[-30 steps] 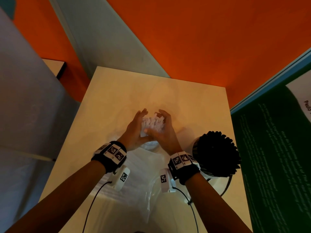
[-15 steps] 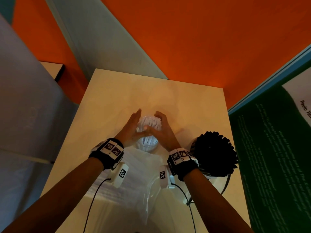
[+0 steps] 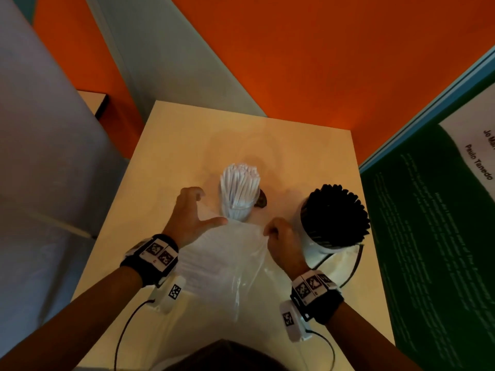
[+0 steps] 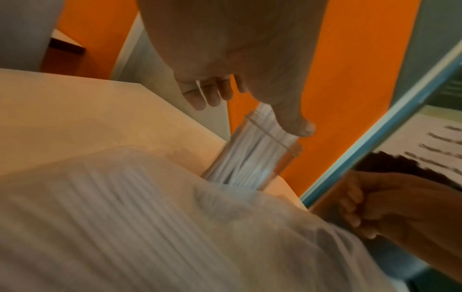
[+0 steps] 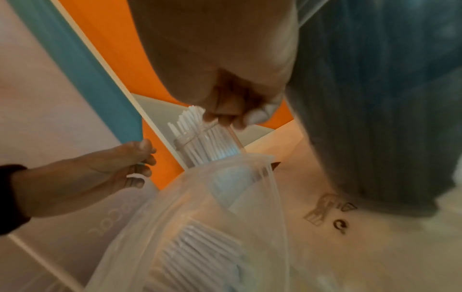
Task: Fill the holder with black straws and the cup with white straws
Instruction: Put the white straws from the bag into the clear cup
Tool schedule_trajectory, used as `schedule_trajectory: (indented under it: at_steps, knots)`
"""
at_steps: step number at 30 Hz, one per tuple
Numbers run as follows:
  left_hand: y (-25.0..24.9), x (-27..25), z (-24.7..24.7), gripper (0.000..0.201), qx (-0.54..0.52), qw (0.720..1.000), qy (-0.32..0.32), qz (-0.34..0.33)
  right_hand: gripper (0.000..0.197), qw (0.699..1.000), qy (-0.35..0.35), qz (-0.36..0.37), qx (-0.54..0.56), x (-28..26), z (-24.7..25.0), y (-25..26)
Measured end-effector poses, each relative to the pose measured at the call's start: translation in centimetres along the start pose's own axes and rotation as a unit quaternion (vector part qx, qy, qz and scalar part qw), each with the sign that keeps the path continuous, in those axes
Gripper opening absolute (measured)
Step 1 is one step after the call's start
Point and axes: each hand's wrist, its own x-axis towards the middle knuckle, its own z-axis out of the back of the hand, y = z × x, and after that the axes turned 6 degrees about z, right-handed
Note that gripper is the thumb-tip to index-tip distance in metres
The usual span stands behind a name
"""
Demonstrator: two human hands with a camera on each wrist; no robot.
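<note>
Head view shows our right hand pinching what seems the bag mouth and our left hand spread empty beside the cup of straws, so a tug could topple it.

My right hand fills the top of the view, its fingers curled and pinching the edge of a thin clear plastic bag. White straws lie packed inside that bag. Beyond my fingertips stands a clear plastic cup crammed with upright white straws. My left hand reaches in from the left, fingers loose. Everything rests on the pale beige table.
</note>
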Motion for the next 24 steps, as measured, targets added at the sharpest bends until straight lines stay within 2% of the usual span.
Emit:
schedule_trajectory:
  at_steps: [2, 4, 6, 9, 12, 16, 18, 24]
  knots:
    - [-0.7, -1.6, -0.7, 0.065, 0.033, 0.998, 0.058, -0.012, 0.032, 0.981, 0.173, -0.047, -0.075, -1.0, -0.3, -0.3]
    - [-1.8, -3.0, -1.7, 0.06, 0.091, 0.983, 0.157, 0.004, 0.031, 0.936, 0.327, -0.042, -0.121, -1.7, -0.9, -0.6]
    - [-2.8, -4.2, -2.8, 0.058, 0.158, 0.957, 0.241, 0.025, 0.031, 0.907, 0.403, -0.029, -0.118, -2.5, -2.0, -0.3]
    - [-3.5, -5.7, -4.1, 0.04, 0.191, 0.937, 0.292, 0.03, 0.025, 0.919, 0.379, -0.01, -0.108, -3.1, -4.1, 0.6]
    - [-3.7, -6.8, -3.9, 0.021, 0.157, 0.952, 0.264, 0.014, 0.02, 0.941, 0.329, 0.005, -0.084, -3.4, -6.2, 1.4]
    - [-3.8, -7.5, -2.3, 0.024, 0.098, 0.967, 0.233, 0.008, 0.034, 0.932, 0.311, -0.007, -0.185, -3.7, -8.5, 1.5]
    - [-3.7, -7.8, -1.6, 0.027, 0.081, 0.968, 0.238, -0.002, 0.034, 0.924, 0.303, -0.006, -0.233, -4.0, -9.1, 1.7]
    - [-3.3, -8.9, -0.6, 0.028, 0.053, 0.97, 0.236, -0.013, 0.038, 0.929, 0.301, -0.018, -0.214, -4.4, -10.5, 2.6]
